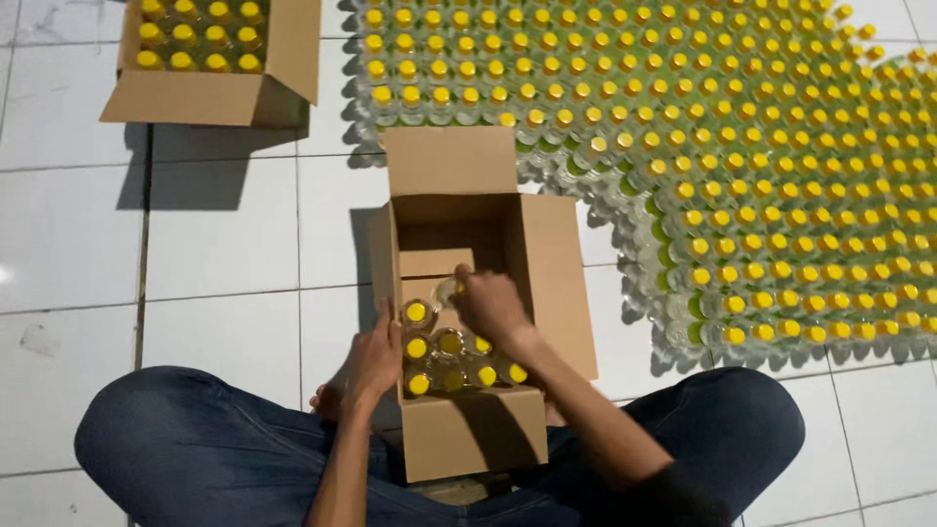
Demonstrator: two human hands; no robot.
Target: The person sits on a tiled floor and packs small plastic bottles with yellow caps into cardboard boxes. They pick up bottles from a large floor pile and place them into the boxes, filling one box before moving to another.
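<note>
Bottles with yellow caps stood in the near end of an open cardboard box on the white tiled floor, between the person's crossed legs. Left hand lay against the box's left wall, fingers together. Right hand was inside the box, curled around one bottle. Further right, a large field of matching bottles covered the floor.
</note>
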